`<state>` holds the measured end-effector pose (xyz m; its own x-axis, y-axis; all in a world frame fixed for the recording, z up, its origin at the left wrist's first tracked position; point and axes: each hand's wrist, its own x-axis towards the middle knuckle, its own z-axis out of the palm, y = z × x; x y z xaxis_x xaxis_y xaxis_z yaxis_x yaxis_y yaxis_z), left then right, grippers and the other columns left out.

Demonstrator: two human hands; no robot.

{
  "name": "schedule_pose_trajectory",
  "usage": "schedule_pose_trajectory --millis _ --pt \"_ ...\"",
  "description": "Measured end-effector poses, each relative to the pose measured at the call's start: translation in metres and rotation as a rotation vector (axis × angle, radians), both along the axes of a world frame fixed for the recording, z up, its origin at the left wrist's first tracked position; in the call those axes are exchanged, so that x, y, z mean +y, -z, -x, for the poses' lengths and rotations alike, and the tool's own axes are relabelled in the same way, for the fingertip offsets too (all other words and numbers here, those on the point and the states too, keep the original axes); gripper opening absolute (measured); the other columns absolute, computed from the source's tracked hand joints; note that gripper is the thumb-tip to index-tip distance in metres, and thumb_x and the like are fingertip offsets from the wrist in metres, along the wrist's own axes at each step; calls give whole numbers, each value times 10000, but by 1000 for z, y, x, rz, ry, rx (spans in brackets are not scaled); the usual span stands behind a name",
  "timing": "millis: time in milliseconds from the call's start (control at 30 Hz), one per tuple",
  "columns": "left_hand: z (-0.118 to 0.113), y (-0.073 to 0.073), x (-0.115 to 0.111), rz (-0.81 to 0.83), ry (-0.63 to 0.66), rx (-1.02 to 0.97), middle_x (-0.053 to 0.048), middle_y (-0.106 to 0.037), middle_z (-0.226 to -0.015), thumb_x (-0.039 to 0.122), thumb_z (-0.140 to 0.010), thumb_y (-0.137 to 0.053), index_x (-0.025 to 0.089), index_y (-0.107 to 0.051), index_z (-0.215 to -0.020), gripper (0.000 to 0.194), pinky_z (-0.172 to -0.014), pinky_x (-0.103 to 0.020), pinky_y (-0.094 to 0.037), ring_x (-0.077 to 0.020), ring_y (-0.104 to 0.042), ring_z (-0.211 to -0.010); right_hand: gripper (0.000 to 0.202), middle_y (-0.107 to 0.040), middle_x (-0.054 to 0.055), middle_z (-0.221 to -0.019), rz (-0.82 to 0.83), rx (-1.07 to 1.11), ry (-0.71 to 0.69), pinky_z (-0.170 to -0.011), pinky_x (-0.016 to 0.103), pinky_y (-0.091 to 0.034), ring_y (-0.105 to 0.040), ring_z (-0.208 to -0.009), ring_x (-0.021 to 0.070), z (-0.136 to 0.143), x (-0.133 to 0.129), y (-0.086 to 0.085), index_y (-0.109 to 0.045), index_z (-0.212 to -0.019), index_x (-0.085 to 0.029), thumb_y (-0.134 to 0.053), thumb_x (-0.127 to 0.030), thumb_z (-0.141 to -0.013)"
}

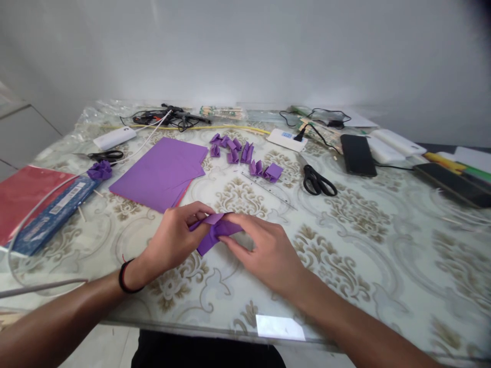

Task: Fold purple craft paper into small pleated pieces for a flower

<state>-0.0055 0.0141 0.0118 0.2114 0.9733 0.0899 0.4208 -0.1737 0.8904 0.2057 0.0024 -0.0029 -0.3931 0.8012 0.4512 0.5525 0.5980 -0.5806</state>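
Between my two hands, above the patterned table, is a partly folded purple paper [213,236]. My left hand [174,235] pinches its left side, thumb on top and the other fingers curled. On the right, my right hand [261,243] grips the paper between thumb and index finger. Beyond my hands lie several small folded purple pieces [232,153], loosely grouped. A stack of flat purple sheets [159,171] rests to the left of them, with a red edge showing underneath.
Black scissors [317,180] and a clear ruler [268,190] lie beyond my right hand. Farther right is a black phone [358,155]; a white power strip [287,139] is at the back. At left are a red packet [30,197], a crumpled purple flower [100,170] and cables.
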Motion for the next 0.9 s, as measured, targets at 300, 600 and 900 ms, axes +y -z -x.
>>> schedule_pose_trajectory --millis 300,600,900 --pt "0 4 3 -18 42 110 -2 -783 -774 242 -936 -655 198 -724 -941 83 -636 -243 -516 -179 -721 -709 213 -797 100 -1084 -80 -272 -75 -801 426 -631 -737 -1050 317 -3 8 -1 -665 -1100 -231 -750 -123 -938" --pt "-8 12 1 -14 108 257 -23 -813 -826 200 -928 -650 198 -803 -1035 188 -650 -245 -505 -182 -720 -718 197 -745 94 -1151 72 -284 -136 -835 445 -632 -727 -1040 298 -3 10 3 -632 -986 -224 -747 -85 -905" --pt "-3 10 3 54 90 139 -19 -785 -785 194 -886 -633 173 -767 -927 141 -627 -246 -486 -176 -689 -705 151 -712 74 -1037 62 -252 -159 -758 391 -599 -713 -906 260 -5 8 2 -668 -994 -202 -684 -61 -943"
